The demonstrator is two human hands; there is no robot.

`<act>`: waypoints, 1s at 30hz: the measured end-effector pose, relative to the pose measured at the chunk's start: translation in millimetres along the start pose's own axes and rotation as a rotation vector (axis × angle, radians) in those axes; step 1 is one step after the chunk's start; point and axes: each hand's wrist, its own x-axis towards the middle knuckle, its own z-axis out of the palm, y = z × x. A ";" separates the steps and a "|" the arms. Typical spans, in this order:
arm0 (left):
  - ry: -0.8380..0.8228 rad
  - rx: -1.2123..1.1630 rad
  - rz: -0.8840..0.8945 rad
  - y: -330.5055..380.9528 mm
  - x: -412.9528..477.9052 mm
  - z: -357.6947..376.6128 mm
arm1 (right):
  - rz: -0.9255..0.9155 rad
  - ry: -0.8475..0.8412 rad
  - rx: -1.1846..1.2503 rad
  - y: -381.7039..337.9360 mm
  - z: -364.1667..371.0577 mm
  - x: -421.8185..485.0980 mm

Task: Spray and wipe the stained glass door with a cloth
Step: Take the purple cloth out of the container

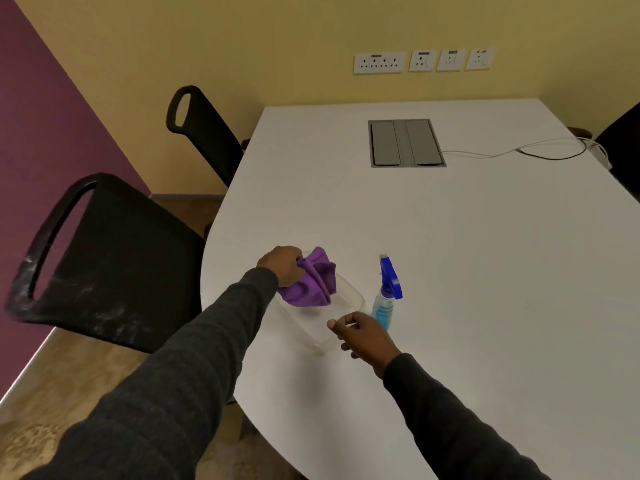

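A purple cloth (313, 280) lies bunched over the far end of a clear plastic tray (346, 308) on the white table (467, 254). My left hand (282, 265) grips the cloth at its left side. Near the tray's front right corner, my right hand (363, 336) hovers with fingers loosely curled and nothing in it. A blue spray bottle (388, 294) with blue liquid stands upright just beyond that hand, right of the tray. No glass door is in view.
Two black chairs (114, 258) (204, 133) stand along the table's left side. A grey cable hatch (405, 143) is set in the tabletop, with cables (519, 150) trailing right. Wall sockets (422, 60) line the yellow wall.
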 end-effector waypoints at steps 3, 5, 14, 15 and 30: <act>-0.006 -0.047 0.044 12.1 -25.8 -27.2 | -0.093 0.058 -0.086 -9.8 -2.4 -13.7; -0.014 -0.068 0.078 19.3 -47.0 -46.0 | -0.189 0.136 -0.121 -15.5 -5.7 -22.2; -0.059 -0.152 0.138 18.5 -160.3 -116.3 | -0.513 -0.117 -0.067 -68.7 -13.0 -34.4; -0.072 -0.173 0.138 12.4 -171.8 -120.4 | -0.537 -0.189 -0.066 -76.2 -8.3 -38.0; 0.982 -0.428 -0.054 -169.6 -354.6 -27.0 | -0.132 -0.443 0.550 -134.5 254.1 -105.6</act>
